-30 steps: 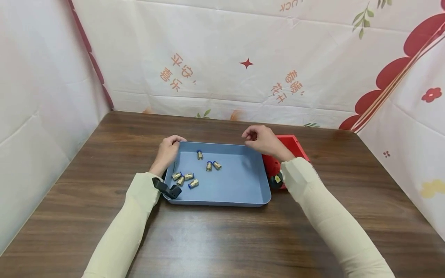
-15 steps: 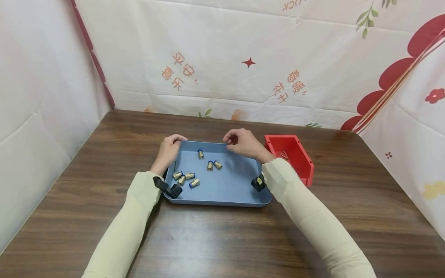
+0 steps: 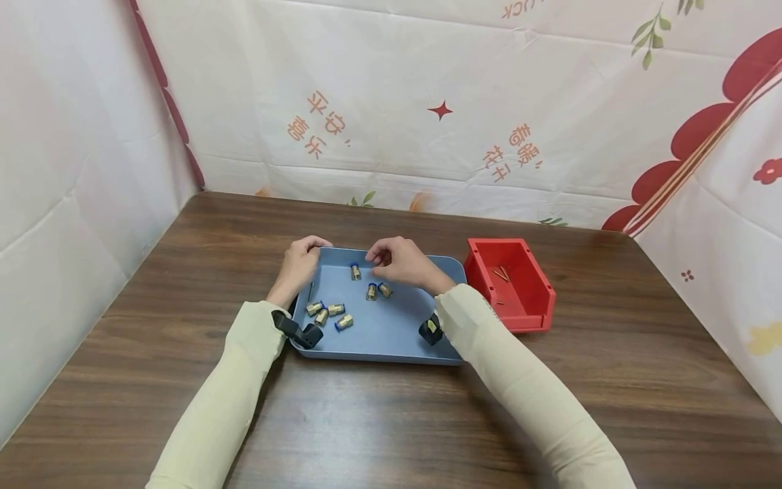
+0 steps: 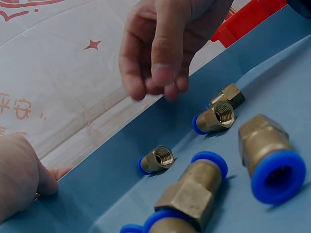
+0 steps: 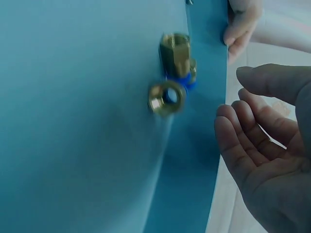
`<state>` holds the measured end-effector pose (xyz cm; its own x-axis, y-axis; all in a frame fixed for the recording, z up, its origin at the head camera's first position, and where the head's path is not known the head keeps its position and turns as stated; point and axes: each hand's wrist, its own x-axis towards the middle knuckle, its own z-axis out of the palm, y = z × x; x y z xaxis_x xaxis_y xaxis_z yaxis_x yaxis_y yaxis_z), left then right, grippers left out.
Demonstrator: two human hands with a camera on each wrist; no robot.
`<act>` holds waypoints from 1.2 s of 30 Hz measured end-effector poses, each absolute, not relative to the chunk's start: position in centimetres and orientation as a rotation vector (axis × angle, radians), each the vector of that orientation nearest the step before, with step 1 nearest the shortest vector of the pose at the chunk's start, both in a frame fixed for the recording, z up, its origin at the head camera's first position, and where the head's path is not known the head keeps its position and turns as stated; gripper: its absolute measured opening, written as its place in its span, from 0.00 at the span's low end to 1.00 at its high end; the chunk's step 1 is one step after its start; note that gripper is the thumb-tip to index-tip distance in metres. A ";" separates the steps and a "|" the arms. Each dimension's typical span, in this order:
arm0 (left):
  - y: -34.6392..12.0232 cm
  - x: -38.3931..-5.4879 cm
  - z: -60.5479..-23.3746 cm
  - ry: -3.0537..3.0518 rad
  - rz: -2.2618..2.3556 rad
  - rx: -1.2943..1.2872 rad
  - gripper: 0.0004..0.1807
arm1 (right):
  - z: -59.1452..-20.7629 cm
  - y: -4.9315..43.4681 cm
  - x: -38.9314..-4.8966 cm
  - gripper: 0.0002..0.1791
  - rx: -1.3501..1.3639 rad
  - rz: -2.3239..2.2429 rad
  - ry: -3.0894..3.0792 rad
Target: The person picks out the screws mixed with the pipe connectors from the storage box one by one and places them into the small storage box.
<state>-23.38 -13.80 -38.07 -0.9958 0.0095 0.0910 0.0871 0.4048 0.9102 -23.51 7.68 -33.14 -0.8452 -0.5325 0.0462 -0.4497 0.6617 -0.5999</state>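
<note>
My left hand grips the rim of a blue-grey tray at its far left corner; thumb and finger pinch the edge in the right wrist view. Over the tray's far side hovers my right hand, fingers loosely curled with a gap to the thumb and nothing held. Several brass push-in fittings with blue collars lie in the tray. One fitting lies left of my right hand, a pair just below it, and a cluster in the near left. In the left wrist view, the fittings show threaded openings.
Right of the tray stands a red bin with a few thin copper-coloured pins inside. A thin dark rod lies along the tray's left wall. Behind the wooden table hangs a printed white curtain.
My right hand has moved left from beside the red bin to above the tray's fittings, uncovering the bin. The left hand stays on the tray's corner. The fittings look unmoved.
</note>
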 end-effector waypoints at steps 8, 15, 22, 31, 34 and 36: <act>-13.8 -23.3 -37.9 -2.570 -1.680 -0.072 0.19 | -34.0 5.6 -23.3 0.13 -0.830 -0.914 2.680; -13.9 -23.3 -37.9 -2.581 -1.687 -0.055 0.19 | -34.7 4.2 -23.2 0.13 -0.834 -0.896 2.636; -13.9 -23.3 -37.9 -2.570 -1.686 -0.076 0.19 | -34.9 2.9 -23.2 0.12 -0.876 -0.893 2.614; -13.9 -23.5 -38.0 -2.562 -1.673 -0.079 0.19 | -35.3 1.1 -23.2 0.14 -0.976 -0.819 2.594; -14.0 -23.5 -38.0 -2.560 -1.678 -0.079 0.19 | -35.3 0.4 -23.2 0.14 -0.978 -0.800 2.602; -14.0 -23.6 -37.9 -2.558 -1.680 -0.085 0.19 | -35.3 0.0 -23.2 0.13 -0.988 -0.788 2.611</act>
<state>-23.60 -13.98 -37.91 -0.9953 0.0021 0.0972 0.0901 0.3970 0.9134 -23.19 0.02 -35.31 -0.7424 -0.6691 -0.0321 -0.5397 0.6258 -0.5631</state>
